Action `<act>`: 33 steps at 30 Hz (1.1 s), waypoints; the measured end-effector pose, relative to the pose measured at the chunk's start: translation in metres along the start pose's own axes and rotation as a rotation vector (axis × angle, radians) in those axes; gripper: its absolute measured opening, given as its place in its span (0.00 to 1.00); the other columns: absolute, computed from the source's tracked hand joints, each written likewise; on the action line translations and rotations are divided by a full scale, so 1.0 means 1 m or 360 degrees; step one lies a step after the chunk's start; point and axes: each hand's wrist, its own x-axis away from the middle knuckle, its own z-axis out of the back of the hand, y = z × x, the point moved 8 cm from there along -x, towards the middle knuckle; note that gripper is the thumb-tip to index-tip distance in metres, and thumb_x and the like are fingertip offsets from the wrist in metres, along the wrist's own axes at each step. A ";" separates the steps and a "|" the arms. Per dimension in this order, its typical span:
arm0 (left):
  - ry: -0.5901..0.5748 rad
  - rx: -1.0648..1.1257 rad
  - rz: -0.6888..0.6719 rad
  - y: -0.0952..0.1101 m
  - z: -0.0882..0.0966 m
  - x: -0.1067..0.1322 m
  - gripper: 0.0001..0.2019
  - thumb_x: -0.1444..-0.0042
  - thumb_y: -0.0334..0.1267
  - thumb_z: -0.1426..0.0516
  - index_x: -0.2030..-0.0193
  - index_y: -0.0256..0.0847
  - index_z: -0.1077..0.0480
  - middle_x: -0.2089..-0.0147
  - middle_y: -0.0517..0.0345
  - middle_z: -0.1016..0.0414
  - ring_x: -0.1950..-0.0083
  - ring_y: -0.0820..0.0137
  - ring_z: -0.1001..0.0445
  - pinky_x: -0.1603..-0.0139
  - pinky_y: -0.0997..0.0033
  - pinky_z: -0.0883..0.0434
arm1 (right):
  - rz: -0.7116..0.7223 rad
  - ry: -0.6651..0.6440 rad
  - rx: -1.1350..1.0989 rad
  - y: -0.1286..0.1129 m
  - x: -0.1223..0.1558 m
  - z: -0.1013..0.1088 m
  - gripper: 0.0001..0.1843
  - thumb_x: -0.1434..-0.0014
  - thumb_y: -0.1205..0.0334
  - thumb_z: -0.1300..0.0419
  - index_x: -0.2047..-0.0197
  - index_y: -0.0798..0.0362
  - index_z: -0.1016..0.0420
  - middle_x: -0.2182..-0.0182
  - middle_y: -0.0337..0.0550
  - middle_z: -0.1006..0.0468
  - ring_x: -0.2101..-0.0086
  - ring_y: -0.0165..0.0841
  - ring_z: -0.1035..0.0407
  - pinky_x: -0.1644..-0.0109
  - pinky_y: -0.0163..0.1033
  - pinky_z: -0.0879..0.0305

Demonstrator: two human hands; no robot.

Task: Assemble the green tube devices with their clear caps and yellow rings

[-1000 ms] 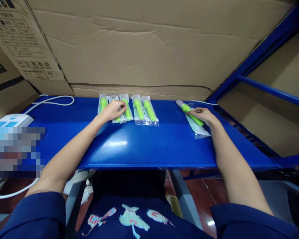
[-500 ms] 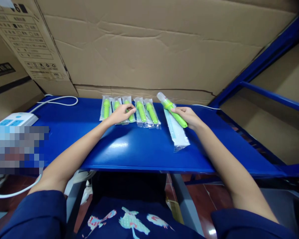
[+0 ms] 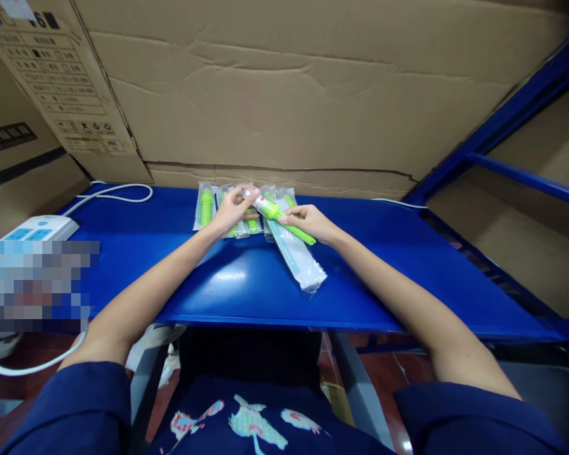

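My right hand (image 3: 310,221) grips a green tube-shaped item (image 3: 284,221) together with a long clear plastic sleeve (image 3: 296,259) that hangs down onto the blue table (image 3: 360,278). My left hand (image 3: 230,212) pinches the item's clear top end. Both hands hover over a row of several bagged green items (image 3: 203,207) lying side by side at the table's back edge; some of the row is hidden behind my hands.
A big cardboard box (image 3: 289,95) stands right behind the row. A white power strip (image 3: 33,227) with a white cable (image 3: 109,189) lies at the left. A blue shelf frame (image 3: 526,177) rises on the right.
My right hand has carried the green item and sleeve from the right side of the table leftward to the row. My left hand lifted off the bagged items and took its top end.
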 end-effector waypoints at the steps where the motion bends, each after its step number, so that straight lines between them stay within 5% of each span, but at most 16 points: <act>1: -0.0055 0.0076 0.0041 -0.003 -0.002 0.000 0.16 0.37 0.45 0.36 0.49 0.40 0.31 0.52 0.51 0.22 0.51 0.62 0.19 0.49 0.54 0.18 | 0.0018 0.0010 -0.0010 0.000 0.000 0.000 0.29 0.57 0.38 0.26 0.65 0.56 0.18 0.77 0.38 0.25 0.78 0.26 0.38 0.75 0.33 0.47; 5: -0.0246 0.0354 0.0258 -0.015 -0.011 0.002 0.25 0.38 0.39 0.34 0.38 0.50 0.37 0.51 0.55 0.22 0.53 0.60 0.16 0.45 0.41 0.20 | 0.0133 0.0032 0.0084 -0.005 -0.003 -0.002 0.31 0.50 0.33 0.31 0.63 0.56 0.16 0.69 0.45 0.21 0.71 0.31 0.31 0.68 0.37 0.36; 8: -0.0192 0.0371 0.0257 -0.016 -0.009 0.001 0.26 0.35 0.34 0.37 0.34 0.53 0.41 0.55 0.57 0.22 0.57 0.63 0.16 0.45 0.42 0.21 | 0.0317 0.0169 0.0445 -0.016 -0.006 -0.003 0.28 0.43 0.35 0.35 0.61 0.54 0.14 0.54 0.54 0.21 0.55 0.43 0.26 0.52 0.48 0.29; 11: -0.0099 0.0322 0.0221 -0.015 -0.005 0.000 0.25 0.33 0.31 0.41 0.34 0.52 0.43 0.60 0.61 0.23 0.62 0.69 0.18 0.46 0.46 0.20 | 0.0412 0.0465 0.0861 -0.027 -0.006 0.000 0.21 0.42 0.42 0.32 0.60 0.53 0.15 0.35 0.57 0.35 0.37 0.55 0.38 0.36 0.62 0.39; 16: 0.0047 0.0224 0.0218 -0.015 -0.001 0.001 0.27 0.34 0.34 0.39 0.33 0.50 0.43 0.64 0.63 0.25 0.67 0.73 0.21 0.55 0.60 0.18 | 0.0661 0.0709 0.1333 -0.060 0.001 -0.015 0.30 0.44 0.42 0.30 0.43 0.50 0.23 0.31 0.59 0.44 0.35 0.60 0.43 0.37 0.70 0.43; 20: 0.0033 0.0134 0.0189 -0.012 -0.004 0.005 0.28 0.35 0.36 0.37 0.33 0.50 0.44 0.66 0.64 0.26 0.69 0.74 0.22 0.60 0.65 0.18 | 0.0804 0.0767 0.1536 -0.077 0.006 -0.031 0.24 0.39 0.43 0.34 0.46 0.49 0.23 0.25 0.55 0.52 0.29 0.62 0.56 0.34 0.73 0.52; 28: 0.0077 -0.0022 0.0170 -0.009 0.004 -0.001 0.33 0.31 0.48 0.42 0.26 0.40 0.50 0.57 0.51 0.20 0.56 0.68 0.17 0.42 0.62 0.24 | 0.0731 0.0761 0.1193 -0.060 -0.009 -0.014 0.23 0.40 0.38 0.36 0.60 0.52 0.18 0.24 0.49 0.54 0.27 0.61 0.62 0.31 0.73 0.57; 33: 0.0114 -0.0359 0.0245 -0.008 0.016 -0.002 0.44 0.48 0.25 0.32 0.27 0.34 0.47 0.53 0.50 0.19 0.52 0.67 0.19 0.37 0.62 0.28 | 0.0509 0.0710 0.0602 -0.032 -0.026 0.008 0.28 0.43 0.34 0.35 0.59 0.53 0.16 0.30 0.57 0.41 0.31 0.53 0.45 0.30 0.61 0.44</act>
